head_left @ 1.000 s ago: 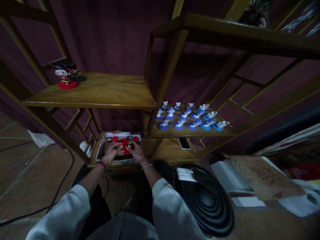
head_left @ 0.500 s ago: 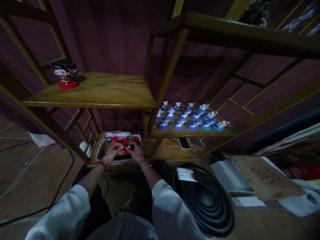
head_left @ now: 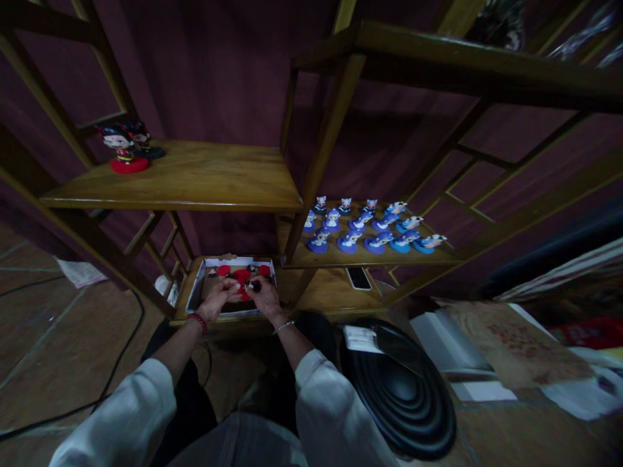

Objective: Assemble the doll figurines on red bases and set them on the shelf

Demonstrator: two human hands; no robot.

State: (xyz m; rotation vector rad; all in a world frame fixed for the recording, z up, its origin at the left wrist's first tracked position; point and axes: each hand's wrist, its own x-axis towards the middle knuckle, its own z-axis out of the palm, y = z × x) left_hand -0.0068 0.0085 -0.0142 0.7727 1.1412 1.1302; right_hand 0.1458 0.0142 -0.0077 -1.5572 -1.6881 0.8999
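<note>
A shallow white cardboard box (head_left: 195, 288) stands on the low shelf, with small figurines and round red bases (head_left: 224, 270) lying in it. Over the box, my right hand (head_left: 267, 299) is closed on a small dark-haired figurine (head_left: 254, 285). Close beside it, my left hand (head_left: 217, 299) has its fingertips pinched together near the red pieces in the middle. What those left fingers hold is too small and dark to make out. The two hands are a short gap apart.
Two black-haired figurines (head_left: 118, 144) stand on the upper left shelf (head_left: 209, 178). Several blue and purple figurines (head_left: 350, 240) fill the right shelf. A phone (head_left: 359, 279) lies below them. Right of my legs is a round black ribbed stool (head_left: 403, 395); cardboard (head_left: 516, 337) lies beyond.
The dark-haired figurine in my right hand has turned slightly. Both hands otherwise stay over the box, and the things on the shelves have not moved.
</note>
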